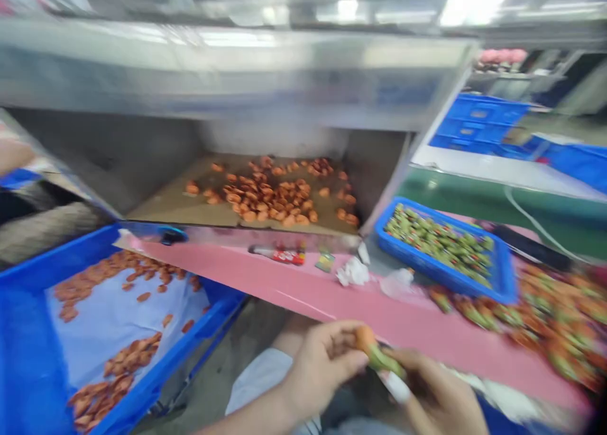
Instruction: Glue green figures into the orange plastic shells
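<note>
Low in the view, my left hand (322, 365) and my right hand (439, 394) meet over my lap. Together they pinch a small piece with an orange end and a green end (374, 351). The left fingers close on the orange end, the right fingers on the green end. A white wrap shows on one right finger. The picture is blurred by motion.
A pink table edge (332, 296) runs ahead. Orange pieces lie on cardboard (270, 195) in a steel bin. A blue crate (95, 321) at left holds more orange pieces. A blue basket (446, 245) holds green pieces. Orange-green pieces pile at right (545, 321). Someone's sleeve is at far left (28, 220).
</note>
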Demonstrator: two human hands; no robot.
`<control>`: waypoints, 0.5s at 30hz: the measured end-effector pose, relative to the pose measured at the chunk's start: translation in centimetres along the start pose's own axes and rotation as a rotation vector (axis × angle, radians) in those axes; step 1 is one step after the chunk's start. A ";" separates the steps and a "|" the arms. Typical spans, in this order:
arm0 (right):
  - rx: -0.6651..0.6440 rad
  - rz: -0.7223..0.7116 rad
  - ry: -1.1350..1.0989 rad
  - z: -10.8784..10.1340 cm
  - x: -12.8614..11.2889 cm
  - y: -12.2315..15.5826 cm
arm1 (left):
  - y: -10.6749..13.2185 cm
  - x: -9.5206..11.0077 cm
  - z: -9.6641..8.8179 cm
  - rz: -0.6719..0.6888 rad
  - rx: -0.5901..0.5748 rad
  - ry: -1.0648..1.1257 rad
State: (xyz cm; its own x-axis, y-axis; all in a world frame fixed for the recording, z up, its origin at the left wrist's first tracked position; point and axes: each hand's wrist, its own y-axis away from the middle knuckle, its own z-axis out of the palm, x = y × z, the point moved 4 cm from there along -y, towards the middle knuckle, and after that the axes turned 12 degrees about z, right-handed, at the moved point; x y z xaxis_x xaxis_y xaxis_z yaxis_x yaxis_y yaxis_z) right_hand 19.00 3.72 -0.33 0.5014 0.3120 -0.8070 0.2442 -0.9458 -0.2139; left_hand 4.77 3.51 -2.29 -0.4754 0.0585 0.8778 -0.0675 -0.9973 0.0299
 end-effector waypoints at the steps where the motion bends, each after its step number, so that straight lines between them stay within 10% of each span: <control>1: -0.029 0.035 0.014 -0.1 -0.2 0.0 | 0.0 0.5 0.1 0.003 -0.008 -0.018; 15: -0.036 0.145 -0.085 -0.6 -1.1 -0.5 | -0.5 0.7 0.2 -0.046 -0.068 -0.151</control>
State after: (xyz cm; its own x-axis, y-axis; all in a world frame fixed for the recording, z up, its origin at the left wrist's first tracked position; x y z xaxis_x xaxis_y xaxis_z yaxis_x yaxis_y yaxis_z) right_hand 18.81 3.90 0.94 0.4618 0.1625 -0.8720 0.2053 -0.9760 -0.0731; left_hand 4.66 4.03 -1.60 -0.3335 0.0917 0.9383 -0.1479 -0.9880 0.0440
